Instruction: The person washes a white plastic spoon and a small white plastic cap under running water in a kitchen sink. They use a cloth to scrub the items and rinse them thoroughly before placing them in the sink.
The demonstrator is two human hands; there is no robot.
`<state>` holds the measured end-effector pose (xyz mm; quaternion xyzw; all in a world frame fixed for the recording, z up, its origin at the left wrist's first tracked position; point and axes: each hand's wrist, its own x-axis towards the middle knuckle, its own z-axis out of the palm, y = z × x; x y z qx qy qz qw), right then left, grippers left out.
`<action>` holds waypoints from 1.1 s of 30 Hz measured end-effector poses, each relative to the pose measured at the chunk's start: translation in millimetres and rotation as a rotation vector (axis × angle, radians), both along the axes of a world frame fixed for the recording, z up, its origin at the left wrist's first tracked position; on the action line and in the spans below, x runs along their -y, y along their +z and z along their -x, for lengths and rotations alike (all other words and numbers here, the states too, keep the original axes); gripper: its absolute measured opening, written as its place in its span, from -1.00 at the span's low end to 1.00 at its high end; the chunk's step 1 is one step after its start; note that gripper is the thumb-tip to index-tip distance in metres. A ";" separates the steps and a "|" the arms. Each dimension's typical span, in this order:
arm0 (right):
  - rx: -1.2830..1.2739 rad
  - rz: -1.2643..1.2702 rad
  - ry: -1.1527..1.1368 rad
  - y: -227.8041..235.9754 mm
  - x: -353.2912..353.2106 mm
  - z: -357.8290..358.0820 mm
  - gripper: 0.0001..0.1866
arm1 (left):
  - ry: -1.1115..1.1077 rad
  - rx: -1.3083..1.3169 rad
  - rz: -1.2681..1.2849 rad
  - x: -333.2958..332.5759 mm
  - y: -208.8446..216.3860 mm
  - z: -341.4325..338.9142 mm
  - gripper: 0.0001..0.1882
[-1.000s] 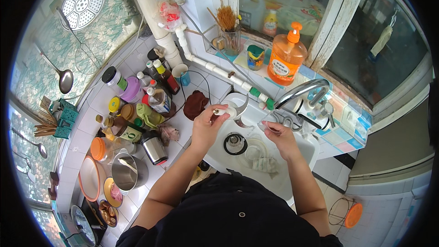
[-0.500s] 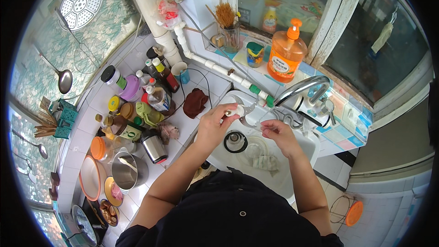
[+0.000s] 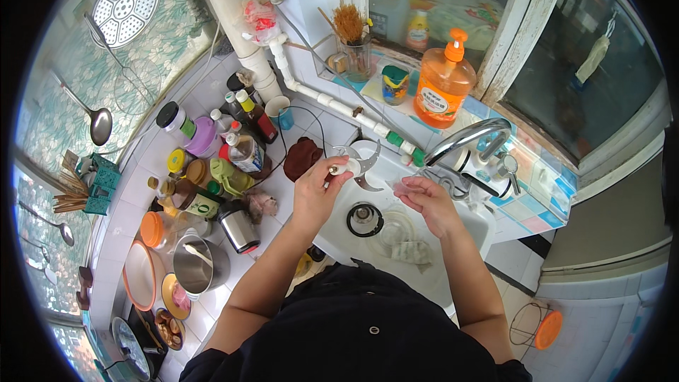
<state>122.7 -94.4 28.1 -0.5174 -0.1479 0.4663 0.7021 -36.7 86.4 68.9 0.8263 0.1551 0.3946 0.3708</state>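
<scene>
My left hand (image 3: 318, 191) is closed around the white hub of a food chopper blade (image 3: 368, 165), whose curved metal blades spread out to the right above the sink. To the right of the blades is my right hand (image 3: 431, 201), its fingers drawn together. A small translucent thing shows at those fingertips, too faint to name. Below both hands is the white sink (image 3: 453, 258). In it lie a round part with a black ring (image 3: 364, 220), a clear round piece (image 3: 396, 226) and a pale wet cloth (image 3: 412, 253).
A chrome faucet (image 3: 470, 131) arches over the sink's far right, near a large orange pump bottle (image 3: 444, 85). On the left counter stand several bottles and jars, a steel pot (image 3: 201, 269), a thermal cup (image 3: 238, 226) and a brown cloth (image 3: 303, 158).
My left hand has shifted slightly left with the chopper blade, which has turned so its blades show more fully. My right hand has moved a little left and up, apart from the blades.
</scene>
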 end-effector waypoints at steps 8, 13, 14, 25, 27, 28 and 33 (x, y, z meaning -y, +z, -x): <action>-0.136 0.063 -0.146 -5.0 -1.2 4.3 -0.83 | 0.022 -0.013 0.098 -4.0 -4.8 2.7 -0.77; -0.122 0.065 -0.110 -3.3 1.3 4.6 -0.89 | 0.037 -0.014 0.019 -3.1 -5.3 2.7 -0.78; -0.121 0.069 -0.098 -3.4 1.8 4.4 -0.89 | 0.037 -0.016 0.021 -2.5 -5.3 2.6 -0.78; -0.016 -0.129 -0.089 -10.2 -0.8 11.6 -0.81 | 0.030 -0.021 0.046 -2.6 -8.5 0.7 -0.81; 0.003 -0.152 -0.091 -10.9 -1.3 12.1 -0.80 | 0.040 -0.064 0.050 0.8 -7.0 -1.6 -0.82; 0.028 -0.174 -0.104 -11.7 -2.2 13.3 -0.80 | 0.040 -0.075 0.022 0.5 -9.1 -3.1 -0.83; 0.792 -0.076 -0.297 -10.8 -5.8 21.0 -0.84 | -0.001 -0.301 -0.043 0.5 -15.8 -6.9 -0.84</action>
